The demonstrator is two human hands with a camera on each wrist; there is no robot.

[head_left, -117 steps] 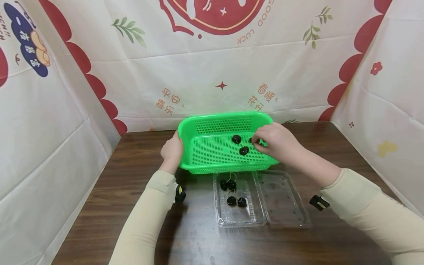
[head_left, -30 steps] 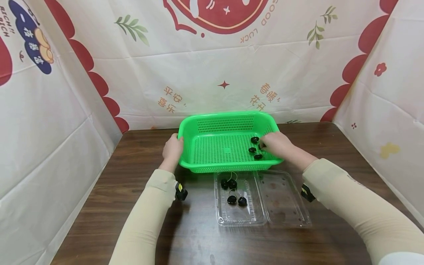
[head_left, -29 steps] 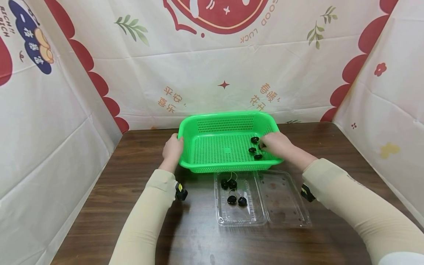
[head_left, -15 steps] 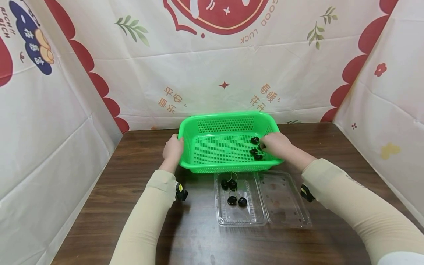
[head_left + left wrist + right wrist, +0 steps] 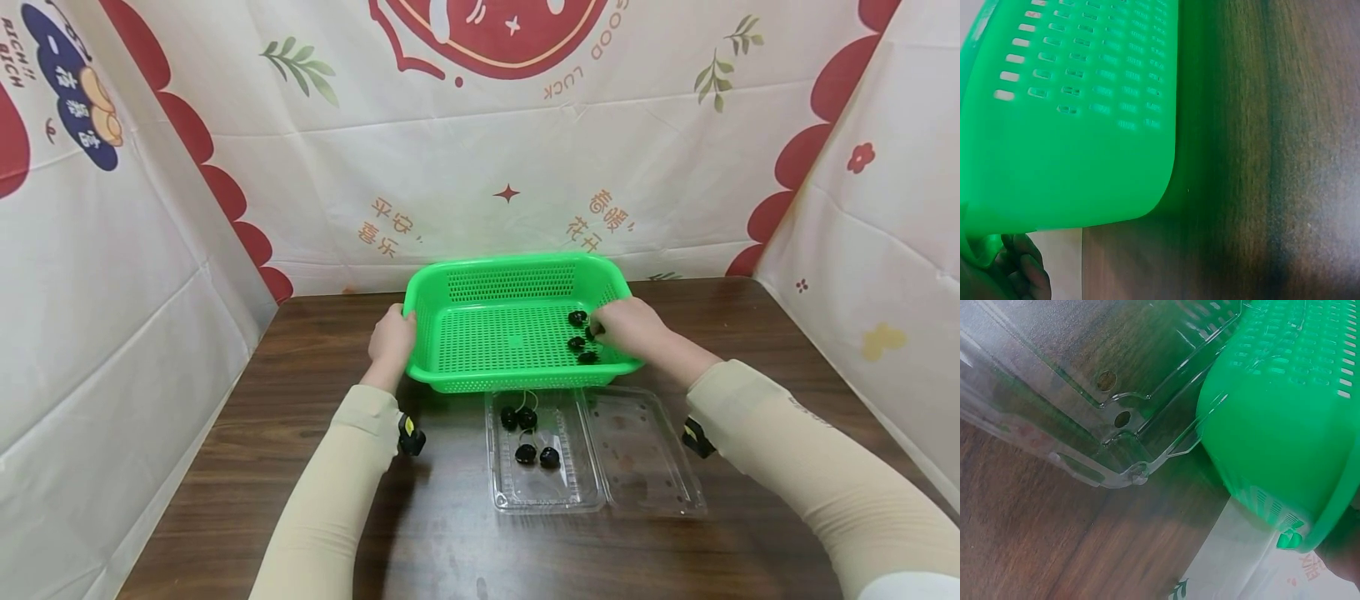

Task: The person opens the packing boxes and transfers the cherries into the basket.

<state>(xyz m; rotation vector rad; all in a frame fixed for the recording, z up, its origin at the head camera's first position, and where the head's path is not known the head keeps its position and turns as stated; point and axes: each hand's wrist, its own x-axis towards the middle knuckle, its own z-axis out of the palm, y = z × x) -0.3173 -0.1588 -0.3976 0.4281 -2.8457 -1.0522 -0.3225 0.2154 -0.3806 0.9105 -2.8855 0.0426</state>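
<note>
In the head view, my left hand [image 5: 392, 335] grips the left rim of a green perforated plastic basket [image 5: 457, 379]. Its curled fingers [image 5: 1032, 275] show under the rim in the left wrist view. My right hand [image 5: 628, 327] reaches over the basket's right end, fingertips pinching a dark cherry [image 5: 592, 332] that they partly cover. Around those fingertips lie other dark cherries, one behind [image 5: 577, 317] and two in front [image 5: 587, 357]. Nearer me, several stemmed cherries [image 5: 527, 417] lie in the left half of an opened clear clamshell box [image 5: 510, 502].
The clamshell's lid [image 5: 641, 467] lies flat to the right, close to the basket's front wall. Brown wooden table [image 5: 300, 417] spreads underneath. Printed white cloth [image 5: 465, 158] hangs behind and on both sides.
Over the last four seconds, my right hand has come lower at the basket's right end, and the basket's cherries have shifted right. Lately they have only rolled slightly. My left hand stays put.
</note>
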